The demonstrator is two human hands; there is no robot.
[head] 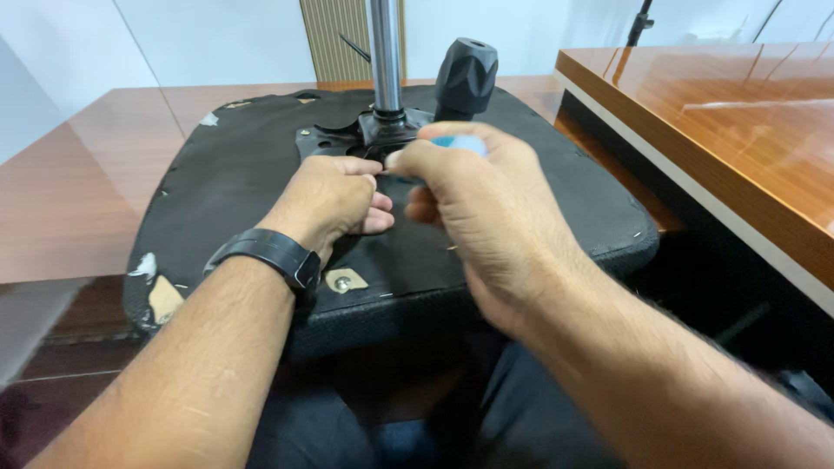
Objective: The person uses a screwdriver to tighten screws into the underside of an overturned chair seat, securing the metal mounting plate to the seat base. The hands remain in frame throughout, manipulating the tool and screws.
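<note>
— Head view first: at the far left we see bare reddish-brown wooden tabletop (pixel 78 191), open out to its edge. What sits on it?

— We see an upturned black fabric-covered chair seat (pixel 234 174), its worn left rim torn to pale patches, its near edge overhanging toward our lap.

— And our hands?

— Our left hand (pixel 334 201), black wristwatch (pixel 274 254) on the wrist, rests curled on the seat, fingers pinched together just below the black metal mounting plate (pixel 334 139). The shiny steel column (pixel 385 52) rises from that plate, a black ribbed knob (pixel 466 76) just right of it. Our right hand (pixel 473 213) is closed around a small light-blue tool (pixel 460 143), touching the left fingertips.

— Room on the right?

— Less: we see a glossy orange-brown desk (pixel 721 113) with a pale edge standing near the seat's right rim, a dark gap between. White walls behind.
</note>
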